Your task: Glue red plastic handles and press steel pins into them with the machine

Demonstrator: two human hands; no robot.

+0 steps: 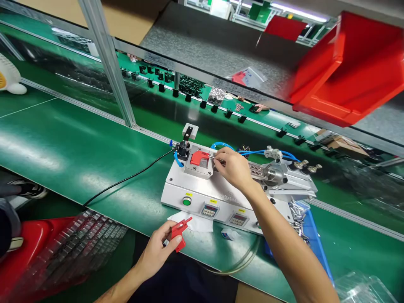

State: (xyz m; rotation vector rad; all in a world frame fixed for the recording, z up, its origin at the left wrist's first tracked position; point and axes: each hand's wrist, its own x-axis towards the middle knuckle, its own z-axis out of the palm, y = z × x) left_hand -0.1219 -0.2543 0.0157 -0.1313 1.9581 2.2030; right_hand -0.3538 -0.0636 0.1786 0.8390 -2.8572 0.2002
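My left hand (160, 246) grips a red pistol-shaped plastic part (179, 235) in front of the bench-top machine (192, 191), its thin nose pointing up and right. A second red plastic part (199, 158) of similar shape lies in the metal fixture block (199, 170) on top of that machine. Just right of the block, my right hand (232, 166) has its fingers pinched on a thin metal pin (212, 156), whose tip is at the seated red part. Whether the tip is inside it I cannot tell. A black clamp (184, 147) stands to the block's left.
A blue bin (315, 244) of metal pins sits right of the machine. Blue air hoses (255, 152) run behind it, and a black cable (126, 179) crosses the green bench. A red bin (347, 80) overhangs from the shelf. Clear trays (78, 252) lie lower left.
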